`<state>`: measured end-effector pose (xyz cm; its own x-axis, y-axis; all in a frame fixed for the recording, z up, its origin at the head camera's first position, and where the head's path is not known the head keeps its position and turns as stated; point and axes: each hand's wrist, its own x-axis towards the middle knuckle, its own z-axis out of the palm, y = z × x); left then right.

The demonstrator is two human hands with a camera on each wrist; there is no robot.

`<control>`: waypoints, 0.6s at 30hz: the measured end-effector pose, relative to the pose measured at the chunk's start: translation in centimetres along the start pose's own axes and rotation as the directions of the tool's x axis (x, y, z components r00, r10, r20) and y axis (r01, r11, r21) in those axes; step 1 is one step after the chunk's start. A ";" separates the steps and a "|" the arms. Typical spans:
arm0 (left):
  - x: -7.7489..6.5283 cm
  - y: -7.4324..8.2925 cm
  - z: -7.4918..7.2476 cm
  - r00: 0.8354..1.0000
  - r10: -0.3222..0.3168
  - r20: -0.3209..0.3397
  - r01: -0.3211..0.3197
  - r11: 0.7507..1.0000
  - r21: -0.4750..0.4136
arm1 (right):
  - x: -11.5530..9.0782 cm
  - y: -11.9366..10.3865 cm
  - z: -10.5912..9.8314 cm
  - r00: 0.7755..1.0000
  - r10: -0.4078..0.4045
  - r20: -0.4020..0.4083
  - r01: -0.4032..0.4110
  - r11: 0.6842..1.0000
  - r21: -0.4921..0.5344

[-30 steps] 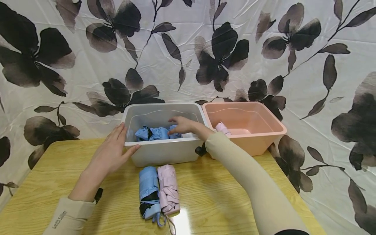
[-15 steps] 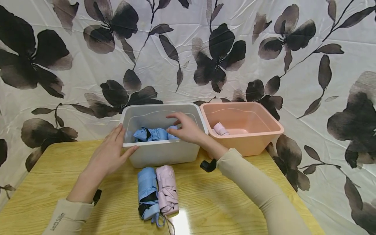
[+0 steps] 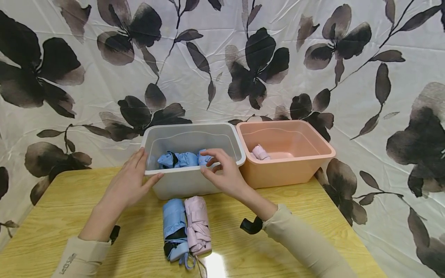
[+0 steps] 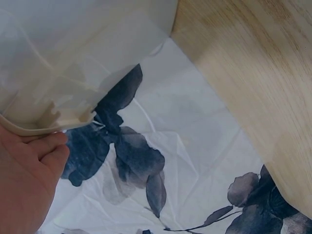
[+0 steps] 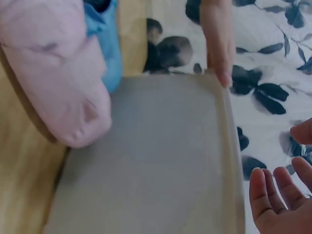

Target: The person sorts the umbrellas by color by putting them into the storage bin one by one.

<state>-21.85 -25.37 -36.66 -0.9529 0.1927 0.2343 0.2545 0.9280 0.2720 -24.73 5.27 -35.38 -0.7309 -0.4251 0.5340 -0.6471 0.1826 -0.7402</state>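
My left hand [image 3: 126, 181] rests on the left front corner of the grey bin [image 3: 194, 181], fingers along its side and thumb at the front rim. In the left wrist view, the left fingers [image 4: 51, 146] lie against the outside of the rim. My right hand [image 3: 226, 173] hovers over the bin's front rim, fingers loosely bent and apart, holding nothing. Inside the bin lie blue folded umbrellas [image 3: 185, 159], partly hidden by the front wall. On the table before it, a blue folded umbrella [image 3: 174, 216] and a pink folded umbrella [image 3: 198, 224] lie side by side.
Against the grey bin's right side stands a peach bin [image 3: 288, 170] with a pink rolled bundle [image 3: 260, 152] at its left. Both bins are on a wooden table [image 3: 271, 247], before a floral cloth backdrop [image 3: 208, 77].
My right hand has drawn back out of the grey bin toward its front rim, with nothing in it. The left hand keeps its place on the corner.
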 end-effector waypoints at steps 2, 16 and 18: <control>0.0 0.0 0.0 1.000 0.002 -0.002 -0.002 1.000 -0.002 | -0.9 0.1 0.3 1.000 -0.017 0.002 0.017 1.000 0.003; 0.0 0.0 0.1 1.000 0.002 -0.008 -0.002 1.000 -0.002 | -5.7 3.2 3.1 0.969 0.133 0.206 -0.093 0.976 -0.196; 0.0 0.0 0.1 1.000 0.002 -0.008 -0.002 1.000 -0.002 | -6.1 3.7 3.5 0.953 0.175 0.247 -0.104 0.956 -0.274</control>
<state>-21.83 -25.32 -36.80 -0.9510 0.1921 0.2423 0.2568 0.9271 0.2729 -21.89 5.46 -42.78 -0.7562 -0.5919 0.2789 -0.6018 0.4619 -0.6515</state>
